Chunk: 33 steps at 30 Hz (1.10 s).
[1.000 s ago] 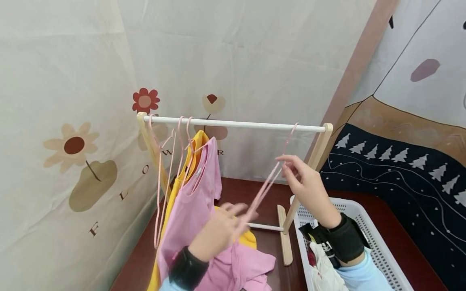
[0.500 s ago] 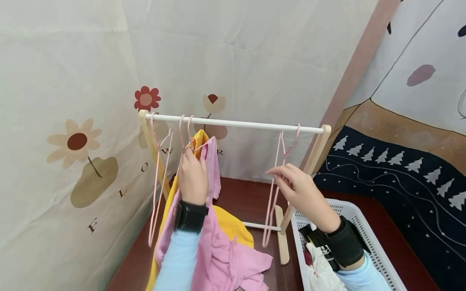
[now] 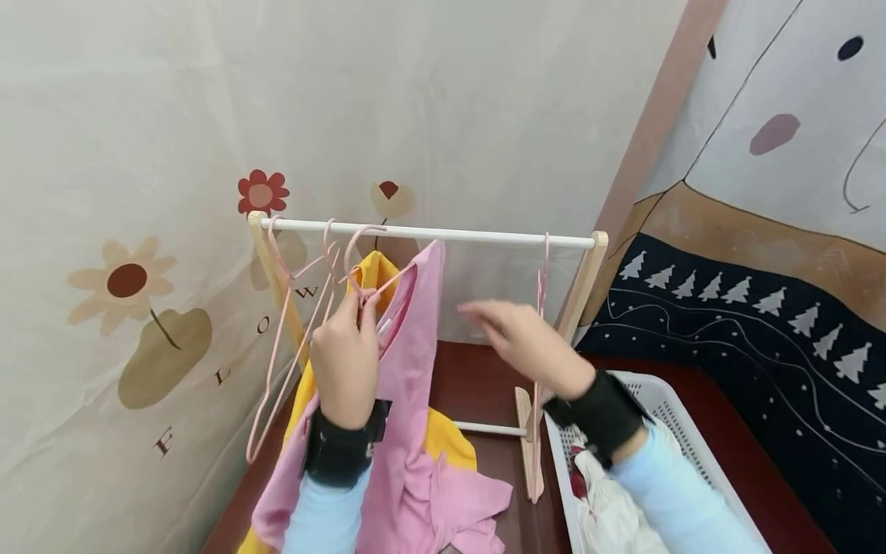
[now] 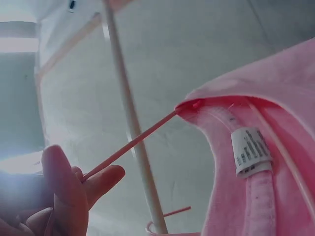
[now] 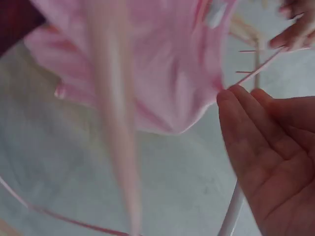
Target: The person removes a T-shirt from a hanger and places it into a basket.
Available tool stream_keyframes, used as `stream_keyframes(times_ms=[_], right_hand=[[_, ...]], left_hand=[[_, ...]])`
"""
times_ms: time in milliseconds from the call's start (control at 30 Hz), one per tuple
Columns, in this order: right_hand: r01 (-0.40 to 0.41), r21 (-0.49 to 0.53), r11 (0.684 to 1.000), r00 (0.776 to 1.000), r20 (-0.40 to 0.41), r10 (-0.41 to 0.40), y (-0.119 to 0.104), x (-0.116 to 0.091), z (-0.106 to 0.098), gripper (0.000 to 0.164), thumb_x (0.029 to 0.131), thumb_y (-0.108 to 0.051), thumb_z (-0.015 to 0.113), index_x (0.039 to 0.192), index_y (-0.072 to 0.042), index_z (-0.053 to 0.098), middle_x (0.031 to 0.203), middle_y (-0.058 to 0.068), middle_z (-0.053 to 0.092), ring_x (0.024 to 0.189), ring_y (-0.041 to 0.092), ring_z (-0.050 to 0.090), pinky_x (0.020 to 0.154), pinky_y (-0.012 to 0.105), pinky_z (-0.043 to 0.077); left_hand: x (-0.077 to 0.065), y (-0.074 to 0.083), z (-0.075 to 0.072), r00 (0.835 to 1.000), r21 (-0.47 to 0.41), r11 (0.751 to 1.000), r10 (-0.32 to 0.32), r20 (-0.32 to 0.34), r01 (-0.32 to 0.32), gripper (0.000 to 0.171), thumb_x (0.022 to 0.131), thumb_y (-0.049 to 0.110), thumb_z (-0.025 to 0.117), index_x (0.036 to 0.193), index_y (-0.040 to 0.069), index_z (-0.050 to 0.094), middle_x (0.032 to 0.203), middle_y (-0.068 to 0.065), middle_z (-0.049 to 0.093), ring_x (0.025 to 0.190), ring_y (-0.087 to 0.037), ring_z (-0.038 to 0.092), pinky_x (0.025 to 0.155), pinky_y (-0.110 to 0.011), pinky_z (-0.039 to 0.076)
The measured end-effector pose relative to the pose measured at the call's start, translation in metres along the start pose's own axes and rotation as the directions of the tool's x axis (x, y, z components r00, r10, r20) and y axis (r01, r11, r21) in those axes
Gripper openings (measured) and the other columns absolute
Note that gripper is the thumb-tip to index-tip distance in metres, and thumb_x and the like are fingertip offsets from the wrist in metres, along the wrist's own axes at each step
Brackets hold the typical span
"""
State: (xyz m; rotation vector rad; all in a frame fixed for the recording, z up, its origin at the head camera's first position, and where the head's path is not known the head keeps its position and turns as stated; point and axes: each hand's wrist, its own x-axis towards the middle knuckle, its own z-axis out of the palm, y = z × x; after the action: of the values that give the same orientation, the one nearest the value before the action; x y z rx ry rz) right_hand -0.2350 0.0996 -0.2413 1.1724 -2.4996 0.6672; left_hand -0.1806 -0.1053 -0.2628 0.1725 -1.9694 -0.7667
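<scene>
My left hand (image 3: 346, 358) pinches a pink clothes hanger (image 4: 130, 145) just below its hook. The hanger's hook (image 3: 356, 245) is over the white rail (image 3: 471, 235), turned at an angle. A pink shirt (image 3: 408, 369) hangs on this hanger, its neck opening and white label (image 4: 251, 152) showing. Its lower part lies bunched on the table. My right hand (image 3: 529, 342) is held in the air right of the shirt, fingers straight and together. In the right wrist view the palm of that hand (image 5: 275, 147) shows, holding nothing.
A yellow garment (image 3: 450, 438) hangs behind the pink shirt. Bare pink hangers hang at the left (image 3: 270, 369) and right (image 3: 538, 369) of the wooden rack (image 3: 584, 285). A white basket (image 3: 667, 400) with white cloth (image 3: 609, 500) stands on the dark table (image 3: 464, 369) at right.
My left hand has gone from the right-hand bare hanger to the shirt's hanger, turning it and spreading the shirt rightward. My right hand has let go of the bare hanger and moved left.
</scene>
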Motion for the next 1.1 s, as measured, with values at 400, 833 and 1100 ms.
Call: stream_keyframes(times_ms=[400, 833, 1100], right_hand=[[0.525, -0.366, 0.768, 0.847, 0.139, -0.512, 0.04, 0.065, 0.02, 0.019, 0.088, -0.015, 0.06, 0.107, -0.012, 0.063, 0.1, 0.001, 0.066, 0.099, 0.02, 0.058, 0.097, 0.035, 0.042], [-0.25, 0.122, 0.96, 0.948, -0.171, 0.269, 0.066, 0.064, 0.017, 0.024, 0.098, -0.02, 0.046, 0.101, -0.001, 0.061, 0.099, 0.016, 0.065, 0.088, 0.028, 0.057, 0.082, 0.041, 0.045], [-0.187, -0.049, 0.981, 0.982, 0.009, 0.188, 0.056, 0.061, 0.041, 0.019, 0.099, -0.017, 0.043, 0.091, -0.002, 0.052, 0.076, 0.011, 0.055, 0.076, 0.027, 0.055, 0.073, 0.04, 0.045]], left_hand=[[-0.039, -0.003, -0.037, 0.997, -0.257, 0.965, -0.039, 0.065, 0.055, 0.015, 0.081, 0.018, 0.069, 0.092, 0.009, 0.072, 0.059, -0.004, 0.063, 0.041, -0.004, 0.05, 0.036, -0.016, 0.026], [-0.052, -0.031, -0.044, 0.964, -0.482, 0.835, -0.229, 0.135, 0.266, 0.019, 0.093, 0.013, 0.054, 0.105, 0.002, 0.063, 0.071, 0.014, 0.065, 0.043, -0.002, 0.048, 0.04, -0.017, 0.038], [-0.052, -0.031, -0.04, 0.984, -0.305, 0.937, -0.144, 0.108, 0.171, 0.011, 0.089, 0.013, 0.061, 0.093, 0.005, 0.067, 0.068, 0.001, 0.064, 0.042, -0.001, 0.035, 0.039, -0.018, 0.029]])
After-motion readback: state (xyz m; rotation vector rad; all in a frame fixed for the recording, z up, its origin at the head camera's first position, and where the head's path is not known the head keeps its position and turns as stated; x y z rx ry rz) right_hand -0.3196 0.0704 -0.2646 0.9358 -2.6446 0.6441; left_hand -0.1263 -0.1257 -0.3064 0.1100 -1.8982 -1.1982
